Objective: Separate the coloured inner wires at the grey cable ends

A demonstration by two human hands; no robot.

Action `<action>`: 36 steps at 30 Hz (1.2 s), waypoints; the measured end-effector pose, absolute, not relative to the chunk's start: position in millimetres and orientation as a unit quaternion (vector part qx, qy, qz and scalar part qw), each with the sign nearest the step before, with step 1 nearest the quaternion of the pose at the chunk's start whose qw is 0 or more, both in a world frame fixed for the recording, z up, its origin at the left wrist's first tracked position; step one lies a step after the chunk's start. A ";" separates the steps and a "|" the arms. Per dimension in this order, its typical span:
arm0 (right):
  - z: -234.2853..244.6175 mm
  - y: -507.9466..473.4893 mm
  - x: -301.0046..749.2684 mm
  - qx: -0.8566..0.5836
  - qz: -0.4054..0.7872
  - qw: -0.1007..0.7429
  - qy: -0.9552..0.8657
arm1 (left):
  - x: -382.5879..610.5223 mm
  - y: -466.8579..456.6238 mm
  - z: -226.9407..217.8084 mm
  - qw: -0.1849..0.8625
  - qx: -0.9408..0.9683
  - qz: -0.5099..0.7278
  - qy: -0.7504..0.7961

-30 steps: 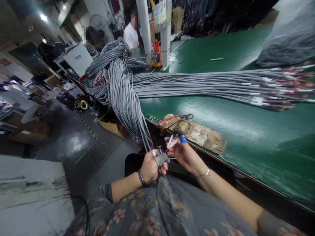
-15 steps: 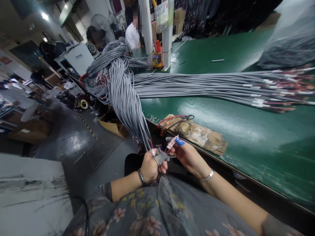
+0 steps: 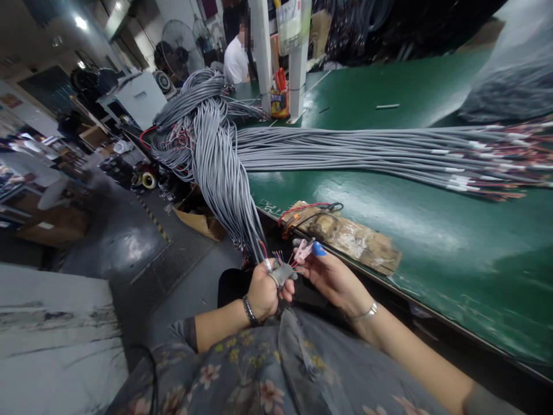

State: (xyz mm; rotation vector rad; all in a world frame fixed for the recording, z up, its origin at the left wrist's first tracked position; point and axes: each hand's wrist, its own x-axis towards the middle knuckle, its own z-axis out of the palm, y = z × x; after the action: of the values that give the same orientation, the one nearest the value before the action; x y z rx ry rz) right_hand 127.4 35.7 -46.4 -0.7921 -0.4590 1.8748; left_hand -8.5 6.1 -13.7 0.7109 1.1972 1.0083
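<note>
My left hand [image 3: 265, 291] is closed in a fist round the end of a grey cable [image 3: 254, 245], a taped finger over its top. Thin coloured wires [image 3: 280, 257] fan out of that end. My right hand [image 3: 330, 276] pinches some of those wires between thumb and fingers; its fingertips wear pink and blue covers [image 3: 311, 249]. Both hands sit just off the near edge of the green table [image 3: 389, 202]. The cable belongs to a thick bundle of grey cables [image 3: 216, 155] that hangs down from the table's edge.
More grey cables [image 3: 367, 153] lie across the table, coloured ends to the right. A worn cardboard-and-tape pad [image 3: 345, 233] with red and black leads sits at the table edge. A person in white [image 3: 237, 60] works far back. A cardboard box [image 3: 196, 222] stands on the floor.
My right hand has shifted slightly while working the wire ends, its covered fingertips turning. My left hand keeps its grip. The view has drifted a little.
</note>
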 end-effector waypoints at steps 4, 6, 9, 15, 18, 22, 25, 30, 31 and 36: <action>-49.2 35.9 126.6 -0.306 0.779 0.509 -0.199 | -7.0 6.8 -15.5 0.655 0.305 0.443 0.530; -48.6 35.7 125.3 -0.305 0.776 0.514 -0.201 | -7.2 6.7 -16.5 0.656 0.302 0.440 0.533; -47.6 34.7 123.8 -0.310 0.777 0.515 -0.187 | -7.8 5.6 -16.6 0.655 0.300 0.439 0.537; -47.3 33.9 125.6 -0.301 0.791 0.500 -0.184 | -10.8 0.4 -13.9 0.658 0.304 0.440 0.530; -43.9 33.7 125.5 -0.308 0.786 0.502 -0.189 | -12.6 -0.9 -14.3 0.653 0.305 0.453 0.525; -39.6 32.4 124.0 -0.330 0.762 0.515 -0.212 | -12.6 1.2 -14.3 0.648 0.293 0.466 0.527; -39.8 31.8 123.1 -0.336 0.754 0.517 -0.229 | -11.1 3.3 -13.6 0.646 0.292 0.470 0.526; -45.1 34.9 121.3 -0.339 0.746 0.529 -0.220 | -8.8 4.9 -14.3 0.640 0.302 0.467 0.530; -46.4 35.9 120.8 -0.337 0.751 0.528 -0.210 | -8.5 5.1 -14.7 0.640 0.303 0.465 0.530; -53.3 40.2 118.7 -0.321 0.763 0.530 -0.184 | -8.4 5.6 -16.9 0.637 0.308 0.459 0.537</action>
State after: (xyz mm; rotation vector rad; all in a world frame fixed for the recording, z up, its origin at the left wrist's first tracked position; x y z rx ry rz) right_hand 118.7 40.2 -53.3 -0.7671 -0.4395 1.8223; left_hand -8.4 5.6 -16.9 0.7045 1.2267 1.0481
